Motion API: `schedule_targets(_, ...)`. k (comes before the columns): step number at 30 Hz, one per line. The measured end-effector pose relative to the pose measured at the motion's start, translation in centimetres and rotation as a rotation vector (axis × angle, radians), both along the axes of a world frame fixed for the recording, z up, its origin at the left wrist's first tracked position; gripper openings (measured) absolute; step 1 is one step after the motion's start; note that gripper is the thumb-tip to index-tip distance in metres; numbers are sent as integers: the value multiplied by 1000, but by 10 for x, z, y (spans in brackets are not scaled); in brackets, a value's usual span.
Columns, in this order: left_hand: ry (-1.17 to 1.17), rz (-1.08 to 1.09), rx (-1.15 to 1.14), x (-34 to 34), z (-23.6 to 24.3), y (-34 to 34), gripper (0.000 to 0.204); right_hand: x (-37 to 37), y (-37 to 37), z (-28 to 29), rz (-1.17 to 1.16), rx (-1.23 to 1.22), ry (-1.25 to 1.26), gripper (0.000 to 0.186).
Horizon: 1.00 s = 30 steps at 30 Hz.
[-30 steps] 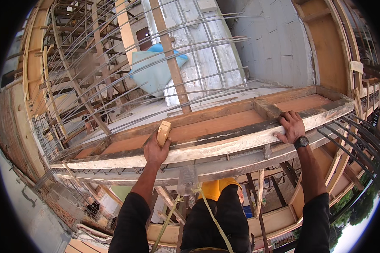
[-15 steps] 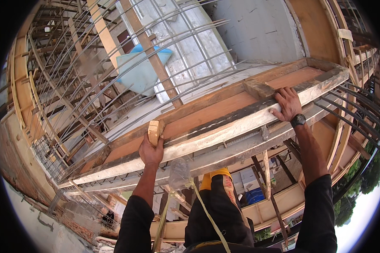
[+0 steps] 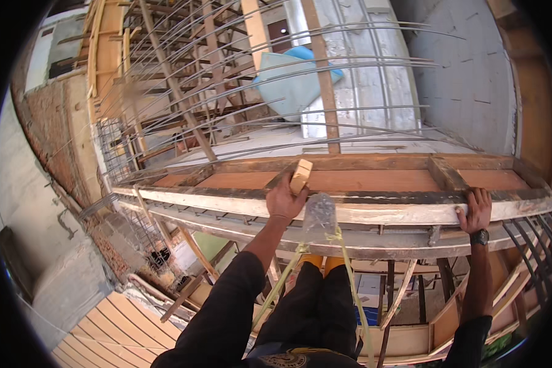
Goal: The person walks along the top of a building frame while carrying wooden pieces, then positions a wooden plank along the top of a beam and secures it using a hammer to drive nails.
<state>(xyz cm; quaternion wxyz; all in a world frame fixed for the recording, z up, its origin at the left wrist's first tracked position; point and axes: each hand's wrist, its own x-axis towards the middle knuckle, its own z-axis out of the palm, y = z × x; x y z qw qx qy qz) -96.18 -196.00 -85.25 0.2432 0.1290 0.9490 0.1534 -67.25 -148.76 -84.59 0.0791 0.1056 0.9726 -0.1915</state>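
Note:
A long wooden formwork panel (image 3: 386, 212), framed in timber with reddish plywood inside, lies across in front of me. My left hand (image 3: 285, 200) is closed around a short pale wood block (image 3: 301, 175) at the panel's near side. Whether that block is fixed to the panel, I cannot tell. Farther right, my right hand (image 3: 475, 210), with a dark watch at its wrist, is closed over the near timber edge close to a crosspiece (image 3: 446, 175). A clear plastic container (image 3: 320, 213) with yellowish straps (image 3: 348, 264) hangs between my arms, beside my left hand.
Thin steel bars (image 3: 239, 86) stretch across beyond the panel. A light-blue tub (image 3: 288, 86) stands behind an upright timber (image 3: 322, 80). Thick rebar (image 3: 527, 245) juts out at right. Below the beam edge (image 3: 374, 248) are props and a drop beneath my boots (image 3: 322, 261).
My view has turned, so the panel now lies nearly level across the picture and the scene sits farther right. Both hands keep their holds on the block and panel edge.

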Motion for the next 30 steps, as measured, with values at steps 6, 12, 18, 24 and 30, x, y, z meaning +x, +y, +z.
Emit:
schedule_targets(6,-75,7,-80,-4,0,-12,50,28,-6,-27,9,39,-52,57)
schedule_targets(12,-36,-14,-15,-1,3,-17,56,33,1,-36,22,67,-44,60)
schedule_targets(18,-91,2,-38,-2,2,-6,55,28,6,-28,23,102,-20,58)
schedule_targets(24,-76,20,-50,-1,5,-14,54,13,-9,-17,-20,30,34,55)
schedule_targets(30,-168,-60,-109,-13,8,6,53,36,-9,-16,-43,143,142,53)
